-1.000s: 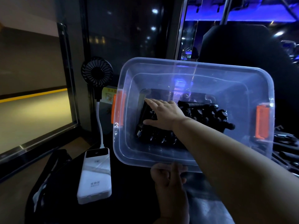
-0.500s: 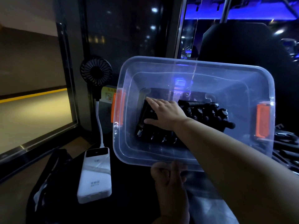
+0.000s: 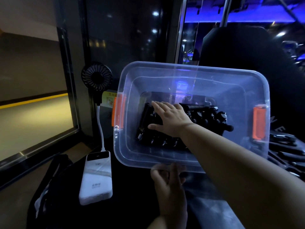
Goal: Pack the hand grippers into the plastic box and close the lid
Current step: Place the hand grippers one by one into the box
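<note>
A clear plastic box [image 3: 244, 90] with orange side latches is tilted up, its opening facing me. Several black hand grippers [image 3: 206, 116] with metal springs are stacked against its bottom. My right hand [image 3: 171, 119] reaches inside and presses flat on the left part of the stack, fingers straight. My left hand [image 3: 168, 180] grips the box's near rim from below, with fingertips curled over the edge. No lid shows on the box.
A white power bank [image 3: 96, 176] lies at lower left, cabled to a small black fan [image 3: 96, 76]. More black hand grippers [image 3: 287, 154] lie on the dark surface at right. A black bag [image 3: 49, 187] sits at the left edge. Glass panels stand behind.
Almost nothing has moved. My right hand stays pressed on the stack and the box holds its tilt.
</note>
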